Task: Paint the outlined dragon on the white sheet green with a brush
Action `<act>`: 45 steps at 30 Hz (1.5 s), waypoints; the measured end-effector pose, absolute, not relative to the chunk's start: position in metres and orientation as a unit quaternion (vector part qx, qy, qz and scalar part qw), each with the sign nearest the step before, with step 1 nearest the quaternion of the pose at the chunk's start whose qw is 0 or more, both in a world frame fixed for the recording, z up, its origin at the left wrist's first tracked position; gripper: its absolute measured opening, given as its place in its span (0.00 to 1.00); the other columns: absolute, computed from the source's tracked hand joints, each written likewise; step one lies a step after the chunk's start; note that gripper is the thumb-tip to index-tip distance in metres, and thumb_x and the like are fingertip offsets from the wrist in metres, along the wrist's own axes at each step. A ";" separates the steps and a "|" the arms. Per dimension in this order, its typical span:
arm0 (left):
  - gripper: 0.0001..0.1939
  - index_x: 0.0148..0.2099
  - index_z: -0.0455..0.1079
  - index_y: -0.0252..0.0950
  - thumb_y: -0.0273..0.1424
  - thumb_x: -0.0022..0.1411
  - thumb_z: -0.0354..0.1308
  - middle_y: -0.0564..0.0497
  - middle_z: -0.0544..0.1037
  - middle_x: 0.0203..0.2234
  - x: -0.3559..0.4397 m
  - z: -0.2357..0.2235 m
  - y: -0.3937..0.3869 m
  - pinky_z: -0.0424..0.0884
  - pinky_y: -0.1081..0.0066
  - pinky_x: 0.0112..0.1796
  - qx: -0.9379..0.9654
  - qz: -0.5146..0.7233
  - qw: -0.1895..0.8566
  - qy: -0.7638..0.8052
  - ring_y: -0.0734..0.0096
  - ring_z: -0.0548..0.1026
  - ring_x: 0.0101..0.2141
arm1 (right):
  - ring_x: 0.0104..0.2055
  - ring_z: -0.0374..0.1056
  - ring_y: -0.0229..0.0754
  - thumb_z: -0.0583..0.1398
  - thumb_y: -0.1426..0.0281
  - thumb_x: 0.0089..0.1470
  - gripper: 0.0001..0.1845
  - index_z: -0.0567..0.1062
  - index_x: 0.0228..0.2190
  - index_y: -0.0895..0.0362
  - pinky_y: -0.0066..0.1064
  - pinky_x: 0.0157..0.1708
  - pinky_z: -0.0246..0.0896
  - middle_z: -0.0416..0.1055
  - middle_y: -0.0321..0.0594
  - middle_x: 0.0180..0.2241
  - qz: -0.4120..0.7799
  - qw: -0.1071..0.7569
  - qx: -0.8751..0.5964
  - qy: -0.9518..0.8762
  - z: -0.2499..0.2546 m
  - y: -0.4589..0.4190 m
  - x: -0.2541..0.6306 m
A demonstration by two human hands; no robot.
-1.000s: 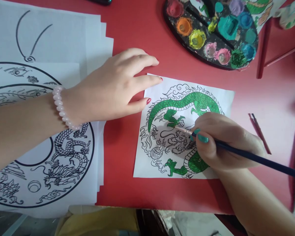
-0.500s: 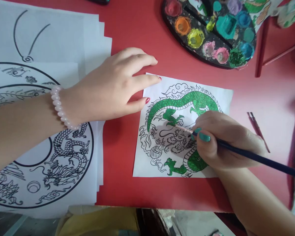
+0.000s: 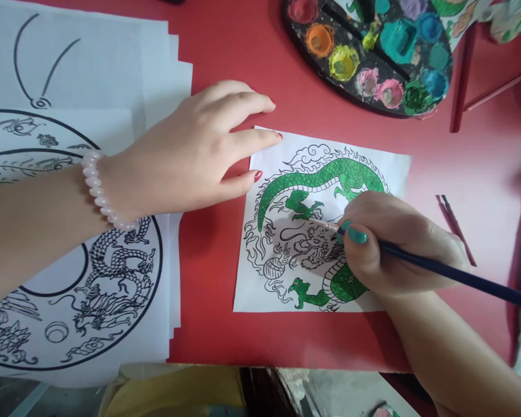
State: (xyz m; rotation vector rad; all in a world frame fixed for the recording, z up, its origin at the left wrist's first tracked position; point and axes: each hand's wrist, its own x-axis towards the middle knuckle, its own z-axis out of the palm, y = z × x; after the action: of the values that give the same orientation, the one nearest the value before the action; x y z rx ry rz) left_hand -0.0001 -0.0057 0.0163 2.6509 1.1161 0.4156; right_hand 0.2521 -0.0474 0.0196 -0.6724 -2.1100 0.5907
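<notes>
A dark-blue paintbrush (image 3: 434,266) is gripped in my right hand (image 3: 399,246), pinched between thumb and fingers near its metal ferrule. Its tip meets the claws of a green-painted leg on the dragon drawing (image 3: 264,289), a small white sheet. Body and legs of the dragon are green; head, flames and cloud are plain line work. My right hand covers part of the sheet's right side. With fingers spread, my left hand (image 3: 212,150) lies at the sheet's upper left, fingertips on or near its edge. A pale pink bead bracelet (image 3: 98,191) circles the left wrist.
A black paint palette (image 3: 360,101) with several colours lies at the top right. Stacked printed sheets (image 3: 156,324) fill the left, partly under my left forearm. Two thin brushes (image 3: 455,229) lie right of my right hand. The red table's (image 3: 286,341) near edge runs below.
The whole view has shifted slightly, so things sit a little further left and up. The brush tip stays by the same claws, and both hands keep their poses.
</notes>
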 end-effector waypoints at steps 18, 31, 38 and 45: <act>0.21 0.56 0.64 0.31 0.35 0.66 0.44 0.42 0.63 0.58 -0.001 0.017 -0.007 0.59 0.50 0.58 0.917 0.123 0.092 0.369 0.52 0.59 0.59 | 0.22 0.57 0.33 0.57 0.79 0.52 0.11 0.63 0.23 0.56 0.30 0.20 0.57 0.59 0.34 0.20 0.234 0.407 -0.258 -0.844 0.018 -0.046 0.253; 0.21 0.56 0.64 0.32 0.35 0.65 0.46 0.44 0.62 0.58 0.000 0.017 -0.007 0.57 0.48 0.58 0.913 0.130 0.112 0.371 0.52 0.58 0.60 | 0.23 0.60 0.34 0.59 0.80 0.49 0.10 0.64 0.23 0.57 0.30 0.20 0.56 0.59 0.34 0.20 0.230 0.410 -0.242 -0.849 0.021 -0.047 0.253; 0.21 0.57 0.64 0.30 0.35 0.65 0.47 0.41 0.63 0.58 0.000 0.019 -0.007 0.57 0.49 0.58 0.914 0.126 0.110 0.371 0.50 0.58 0.59 | 0.22 0.59 0.35 0.57 0.78 0.52 0.11 0.63 0.23 0.55 0.31 0.21 0.58 0.59 0.34 0.20 0.229 0.400 -0.264 -0.847 0.022 -0.047 0.252; 0.21 0.57 0.65 0.28 0.34 0.66 0.46 0.39 0.63 0.58 0.000 0.018 -0.008 0.57 0.52 0.59 0.916 0.130 0.099 0.366 0.50 0.59 0.59 | 0.23 0.59 0.36 0.56 0.77 0.53 0.10 0.63 0.23 0.55 0.31 0.21 0.57 0.59 0.34 0.20 0.219 0.402 -0.256 -0.851 0.022 -0.047 0.252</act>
State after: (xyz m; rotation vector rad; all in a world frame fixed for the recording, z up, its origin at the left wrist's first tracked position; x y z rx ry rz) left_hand 0.0005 -0.0082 0.0185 2.7093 1.0838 0.3839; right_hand 0.2521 -0.0469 0.0216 -0.6478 -2.1518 0.5543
